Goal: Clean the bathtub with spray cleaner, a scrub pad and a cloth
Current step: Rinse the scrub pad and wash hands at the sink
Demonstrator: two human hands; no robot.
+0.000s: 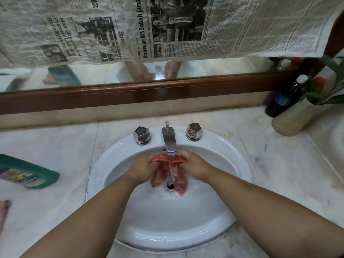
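Newspaper (167, 27) over mirror, 12 o'clock: headlines "Man City go top of Premier League as Burnley relegated", "Usahawan IKS Sabah jana".

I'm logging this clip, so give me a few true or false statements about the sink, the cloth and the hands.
1. Water runs from the faucet onto the red cloth. True.
2. Only the left hand holds the cloth. False: the right hand grips it too.
3. The green bottle stands upright, right of the sink. False: it lies on its side on the counter, left of the sink.
4. Newspaper covers the upper part of the mirror. True.
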